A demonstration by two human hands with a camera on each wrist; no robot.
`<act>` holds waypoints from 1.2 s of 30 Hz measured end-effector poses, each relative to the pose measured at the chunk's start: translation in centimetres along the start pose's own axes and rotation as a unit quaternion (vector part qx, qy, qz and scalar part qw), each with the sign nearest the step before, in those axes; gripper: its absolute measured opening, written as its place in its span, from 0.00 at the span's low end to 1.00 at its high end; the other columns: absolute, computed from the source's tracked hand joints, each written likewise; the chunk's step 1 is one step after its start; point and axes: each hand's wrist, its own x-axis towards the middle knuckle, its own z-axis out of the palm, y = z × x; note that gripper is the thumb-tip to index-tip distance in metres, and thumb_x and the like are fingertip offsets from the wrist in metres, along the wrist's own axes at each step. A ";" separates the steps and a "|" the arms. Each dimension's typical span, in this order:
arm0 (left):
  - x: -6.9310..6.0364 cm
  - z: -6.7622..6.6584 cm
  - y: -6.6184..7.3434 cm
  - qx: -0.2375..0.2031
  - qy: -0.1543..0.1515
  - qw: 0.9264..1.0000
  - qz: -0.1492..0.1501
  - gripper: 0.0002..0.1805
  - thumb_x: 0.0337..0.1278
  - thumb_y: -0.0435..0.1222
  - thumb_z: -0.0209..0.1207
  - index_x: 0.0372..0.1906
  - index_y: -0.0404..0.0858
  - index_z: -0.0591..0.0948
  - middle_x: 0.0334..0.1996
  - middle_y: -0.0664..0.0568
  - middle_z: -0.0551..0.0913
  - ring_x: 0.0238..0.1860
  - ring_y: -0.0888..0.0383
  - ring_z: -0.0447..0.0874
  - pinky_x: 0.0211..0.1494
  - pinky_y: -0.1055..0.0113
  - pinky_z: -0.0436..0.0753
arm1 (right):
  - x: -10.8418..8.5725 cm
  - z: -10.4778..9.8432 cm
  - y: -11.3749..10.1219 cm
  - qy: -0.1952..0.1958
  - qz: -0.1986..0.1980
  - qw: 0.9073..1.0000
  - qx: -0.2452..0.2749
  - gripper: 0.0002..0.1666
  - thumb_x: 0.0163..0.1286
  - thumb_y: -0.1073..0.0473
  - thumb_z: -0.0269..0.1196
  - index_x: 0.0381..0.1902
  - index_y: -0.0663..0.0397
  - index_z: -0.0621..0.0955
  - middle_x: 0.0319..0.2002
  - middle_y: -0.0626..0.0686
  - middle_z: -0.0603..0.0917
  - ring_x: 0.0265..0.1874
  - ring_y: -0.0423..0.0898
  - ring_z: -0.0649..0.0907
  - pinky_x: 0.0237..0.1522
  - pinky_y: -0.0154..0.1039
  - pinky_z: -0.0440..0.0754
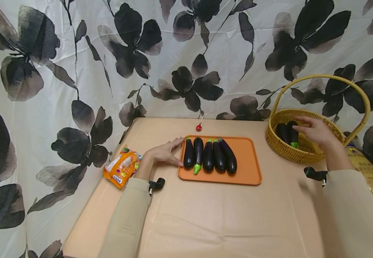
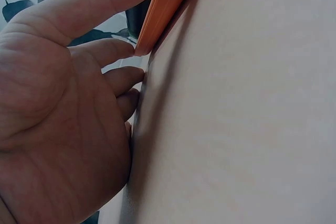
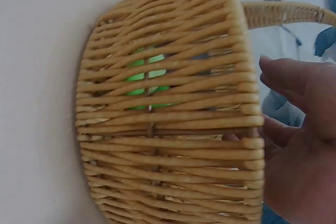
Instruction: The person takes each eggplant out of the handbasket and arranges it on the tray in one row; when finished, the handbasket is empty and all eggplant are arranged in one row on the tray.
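Observation:
Several dark eggplants (image 1: 208, 156) with green tips lie side by side on an orange tray (image 1: 247, 161). My left hand (image 1: 164, 153) is at the tray's left edge, thumb and fingers spread along it; in the left wrist view the thumb and a fingertip meet the tray rim (image 2: 160, 17). Two more eggplants (image 1: 282, 133) are in a yellow wicker basket (image 1: 278, 148) at the right. My right hand (image 1: 316, 133) reaches over the basket, fairly straight fingers beside the right-hand eggplant. In the right wrist view the basket wall (image 3: 173, 156) hides some of its fingers.
An orange snack packet (image 1: 122, 166) lies left of my left wrist. The basket's tall handle (image 1: 328, 76) arches over the opening. A small red ornament (image 1: 198, 127) is behind the tray. A yellow package (image 1: 367, 168) lies right of the basket. A floral cloth hangs behind the table.

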 end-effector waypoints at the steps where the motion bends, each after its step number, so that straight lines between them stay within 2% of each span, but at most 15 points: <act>1: 0.0 0.0 0.0 -0.001 0.000 1.000 0.000 0.71 0.38 0.54 0.83 0.86 0.58 0.48 0.87 0.56 0.38 0.85 0.43 0.25 0.85 0.41 0.33 | 0.2 -0.1 0.2 -0.005 0.001 1.000 0.002 0.40 0.84 0.43 0.48 0.82 0.60 0.57 0.74 0.75 0.62 0.65 0.72 0.67 0.62 0.66 0.75; 3: 0.1 0.1 -0.1 -0.002 0.002 1.000 -0.001 0.71 0.38 0.53 0.83 0.86 0.58 0.48 0.87 0.55 0.38 0.85 0.43 0.25 0.85 0.41 0.33 | 0.5 -0.1 0.6 -0.008 0.002 1.000 0.008 0.39 0.85 0.45 0.47 0.82 0.61 0.56 0.78 0.76 0.56 0.73 0.77 0.60 0.69 0.76 0.62; 4: 0.1 0.1 -0.1 -0.002 0.002 1.000 -0.001 0.71 0.38 0.53 0.83 0.86 0.58 0.48 0.87 0.55 0.38 0.85 0.43 0.25 0.85 0.41 0.33 | 0.7 -0.1 0.8 -0.009 0.003 1.000 0.008 0.38 0.86 0.47 0.46 0.82 0.62 0.55 0.78 0.77 0.55 0.75 0.78 0.57 0.70 0.78 0.58; 10: 0.4 0.1 0.0 -0.003 0.005 1.000 -0.005 0.71 0.39 0.53 0.82 0.86 0.58 0.48 0.87 0.55 0.38 0.85 0.42 0.25 0.85 0.40 0.33 | 1.8 -0.1 1.3 -0.034 0.010 0.999 0.009 0.37 0.86 0.52 0.47 0.82 0.64 0.53 0.79 0.78 0.50 0.77 0.79 0.50 0.72 0.79 0.52; 13: 0.6 0.1 0.1 -0.005 0.006 1.000 -0.010 0.71 0.39 0.53 0.82 0.86 0.57 0.49 0.87 0.55 0.38 0.85 0.43 0.26 0.85 0.40 0.33 | 2.2 -0.2 1.3 -0.054 0.014 0.998 0.002 0.37 0.86 0.52 0.46 0.82 0.65 0.52 0.79 0.78 0.47 0.77 0.80 0.49 0.72 0.79 0.52; 16: 0.7 0.1 0.2 -0.006 0.006 1.000 -0.013 0.71 0.38 0.53 0.83 0.86 0.57 0.49 0.87 0.55 0.38 0.85 0.43 0.26 0.85 0.41 0.34 | 2.6 -0.3 1.4 -0.071 0.024 0.997 -0.002 0.36 0.86 0.56 0.44 0.83 0.65 0.51 0.79 0.79 0.48 0.76 0.80 0.49 0.72 0.79 0.52; 19: 0.8 0.1 0.3 -0.009 0.007 1.000 -0.016 0.71 0.38 0.54 0.83 0.86 0.58 0.49 0.87 0.55 0.38 0.85 0.43 0.26 0.85 0.41 0.34 | 3.1 -0.4 1.6 -0.089 0.037 0.995 0.000 0.35 0.83 0.63 0.43 0.83 0.63 0.51 0.77 0.80 0.53 0.76 0.79 0.51 0.73 0.78 0.53; 22: 0.9 0.1 0.4 -0.010 0.007 1.000 -0.017 0.71 0.37 0.54 0.83 0.85 0.58 0.49 0.87 0.54 0.38 0.85 0.42 0.26 0.85 0.40 0.34 | 3.6 -0.4 2.1 -0.103 0.045 0.994 -0.005 0.35 0.82 0.65 0.42 0.83 0.64 0.51 0.74 0.81 0.59 0.75 0.77 0.57 0.73 0.73 0.60; 26: 0.9 0.0 0.6 -0.007 0.008 1.000 -0.016 0.71 0.38 0.54 0.83 0.86 0.58 0.49 0.87 0.53 0.38 0.85 0.41 0.27 0.85 0.39 0.34 | 4.1 -0.3 2.6 -0.114 0.049 0.992 -0.015 0.35 0.83 0.63 0.43 0.82 0.65 0.52 0.73 0.80 0.61 0.69 0.72 0.63 0.65 0.65 0.67; 32: 1.0 0.0 0.6 -0.004 0.008 1.000 -0.016 0.71 0.38 0.54 0.82 0.86 0.58 0.49 0.87 0.52 0.38 0.85 0.40 0.27 0.84 0.38 0.34 | 4.7 -0.3 2.9 -0.125 0.049 0.991 -0.003 0.35 0.84 0.59 0.45 0.82 0.65 0.52 0.76 0.80 0.55 0.72 0.72 0.57 0.64 0.62 0.65; 36: 1.1 0.0 0.7 -0.007 0.007 1.000 -0.019 0.71 0.38 0.55 0.83 0.85 0.59 0.48 0.87 0.54 0.38 0.85 0.41 0.26 0.85 0.39 0.34 | 5.0 -0.4 3.0 -0.128 0.048 0.991 -0.008 0.36 0.84 0.56 0.46 0.82 0.65 0.52 0.77 0.80 0.49 0.77 0.75 0.52 0.72 0.70 0.60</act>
